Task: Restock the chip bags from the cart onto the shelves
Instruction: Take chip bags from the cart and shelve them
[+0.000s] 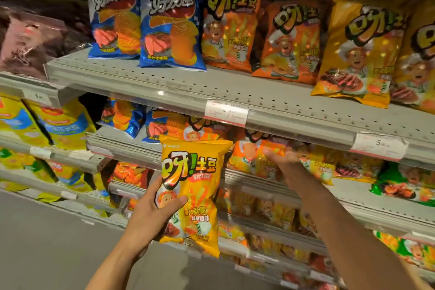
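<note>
My left hand grips a yellow chip bag by its left side and holds it upright in front of the shelves. My right hand reaches into the second shelf, fingers spread against an orange chip bag standing there; whether it grips that bag is unclear. The top shelf carries blue bags, orange bags and yellow bags standing in a row. The cart is out of view.
Price tags hang on the top shelf's front rail. Lower shelves hold more orange and yellow bags, green bags sit at right, and yellow-blue bags fill the left section. Grey floor lies at lower left.
</note>
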Available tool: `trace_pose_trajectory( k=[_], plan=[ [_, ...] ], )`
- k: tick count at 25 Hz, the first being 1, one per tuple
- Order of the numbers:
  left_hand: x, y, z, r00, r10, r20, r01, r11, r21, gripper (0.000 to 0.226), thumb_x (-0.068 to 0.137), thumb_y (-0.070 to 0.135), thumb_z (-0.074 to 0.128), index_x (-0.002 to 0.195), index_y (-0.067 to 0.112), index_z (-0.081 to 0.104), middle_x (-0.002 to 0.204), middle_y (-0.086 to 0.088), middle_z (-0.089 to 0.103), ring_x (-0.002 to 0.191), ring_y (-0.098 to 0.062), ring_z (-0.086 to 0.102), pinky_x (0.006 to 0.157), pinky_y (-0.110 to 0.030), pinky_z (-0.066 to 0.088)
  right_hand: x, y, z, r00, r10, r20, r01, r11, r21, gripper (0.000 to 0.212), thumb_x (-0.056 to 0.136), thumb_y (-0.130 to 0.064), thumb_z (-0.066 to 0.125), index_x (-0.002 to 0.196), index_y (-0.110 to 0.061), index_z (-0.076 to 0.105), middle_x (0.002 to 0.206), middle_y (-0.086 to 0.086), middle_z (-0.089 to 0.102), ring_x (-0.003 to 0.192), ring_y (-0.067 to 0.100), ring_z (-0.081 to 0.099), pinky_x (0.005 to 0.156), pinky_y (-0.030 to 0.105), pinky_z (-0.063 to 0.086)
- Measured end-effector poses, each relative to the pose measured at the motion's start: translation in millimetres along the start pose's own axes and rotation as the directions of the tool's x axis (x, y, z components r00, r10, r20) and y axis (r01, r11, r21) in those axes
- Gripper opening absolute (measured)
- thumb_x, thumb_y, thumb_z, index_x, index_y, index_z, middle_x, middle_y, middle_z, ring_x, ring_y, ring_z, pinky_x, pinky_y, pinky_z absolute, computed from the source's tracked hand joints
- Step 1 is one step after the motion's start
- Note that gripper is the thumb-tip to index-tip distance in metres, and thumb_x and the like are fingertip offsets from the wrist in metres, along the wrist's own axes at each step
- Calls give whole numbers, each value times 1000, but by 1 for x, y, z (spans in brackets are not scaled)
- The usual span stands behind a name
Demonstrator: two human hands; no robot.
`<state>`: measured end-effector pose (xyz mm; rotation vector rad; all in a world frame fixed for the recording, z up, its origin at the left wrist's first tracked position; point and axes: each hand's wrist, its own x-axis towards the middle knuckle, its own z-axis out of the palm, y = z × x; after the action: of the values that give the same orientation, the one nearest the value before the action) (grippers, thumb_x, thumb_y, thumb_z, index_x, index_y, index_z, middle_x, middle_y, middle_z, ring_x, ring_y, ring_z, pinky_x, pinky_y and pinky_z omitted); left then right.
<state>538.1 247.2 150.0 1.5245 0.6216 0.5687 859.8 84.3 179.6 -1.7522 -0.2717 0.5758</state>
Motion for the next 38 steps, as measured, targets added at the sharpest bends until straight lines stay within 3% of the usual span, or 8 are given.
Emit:
trace_pose_trajectory(
  k=[6,9,16,22,28,31,34,38],
  plan=[
    [16,1,11,982,99,162,-103,994,17,61,85,32,81,131,60,53,124,32,65,110,12,61,63,-6,52,-24,-12,18,976,-29,-215,-19,975,-219,29,88,-32,74,102,-16,55,93,5,60,72,16,58,50,15,48],
    [27,1,38,962,48,269,-25,996,-87,52,90,21,76,128,53,59,119,18,73,105,-5,71,73,-28,61,-45,-1,13,881,-324,-346,81,823,-563,46,88,-26,72,122,0,56,113,17,60,106,34,58,92,39,50],
    [24,13,117,899,113,422,-75,992,-104,70,80,41,81,142,44,48,126,11,70,102,-16,74,62,-44,64,-102,40,-71,754,-622,-212,368,667,-648,30,86,-5,76,115,-6,70,115,0,69,105,28,65,93,44,51],
    [40,47,224,879,159,450,-140,987,-76,60,82,35,83,132,48,54,110,19,72,88,-7,75,51,-35,60,-106,53,-136,853,-448,-268,278,824,-493,20,94,-10,65,106,-26,68,98,-11,70,88,-19,61,75,4,46],
    [88,70,331,955,237,179,-255,964,82,40,82,20,84,115,12,63,101,-13,70,86,-32,71,59,-45,62,-77,38,-185,961,-258,-98,210,913,-350,47,95,-55,56,137,-38,46,111,-29,63,96,-16,60,77,9,44],
    [87,61,348,951,255,178,-263,964,26,38,84,17,82,114,30,62,94,11,72,81,-12,72,54,-34,62,-50,35,-192,982,-187,26,181,889,-421,53,88,-40,72,131,-33,41,100,-26,58,85,-11,58,67,11,44],
    [80,48,338,954,211,214,-248,954,168,57,82,42,82,128,47,49,123,21,63,115,-2,63,95,-33,56,-33,42,-195,979,-189,78,204,874,-440,55,87,-26,76,132,-11,48,119,7,66,109,26,63,94,43,51],
    [78,35,313,969,107,222,-150,970,189,69,86,57,71,145,39,42,138,13,59,129,-13,57,108,-47,48,-20,47,-201,956,-37,291,160,898,-409,68,87,-41,74,145,-24,42,135,-3,61,121,17,59,105,40,47]
  ],
)
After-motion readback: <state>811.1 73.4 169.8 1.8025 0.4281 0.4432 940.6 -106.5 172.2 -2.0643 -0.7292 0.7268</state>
